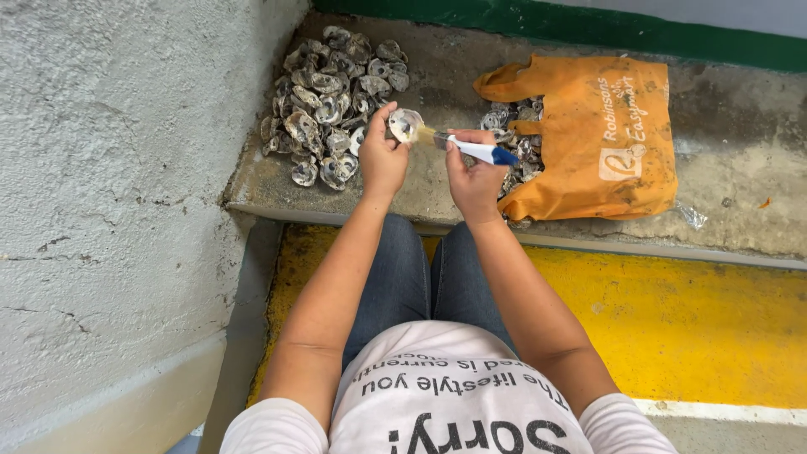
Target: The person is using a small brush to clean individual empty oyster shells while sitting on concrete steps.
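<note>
Oyster shell, pale and roughly round, sits upright in the person's left hand, pinched at its lower edge between the thumb and the curled fingers, so that hand is closed on it. The right hand is wrapped around the white-and-blue handle of a small brush, fingers folded tight on it, and the brush's tan bristles lie against the inner face of the shell. Both hands are held close together above the person's knees, just in front of a rough concrete ledge.

On that ledge, to the left and just beyond the left hand, a heap of grey oyster shells is piled against a coarse plastered wall. To the right, just behind the right hand, an orange cloth bag lies on its side with its mouth toward the hands; more shells show in and around the opening. A crumpled scrap of clear plastic lies near the bag's lower right corner.

Below the ledge the floor is painted yellow with a white line at its near edge. The person wears blue jeans and a pale printed T-shirt. A green painted band runs along the wall at the far side of the ledge.
</note>
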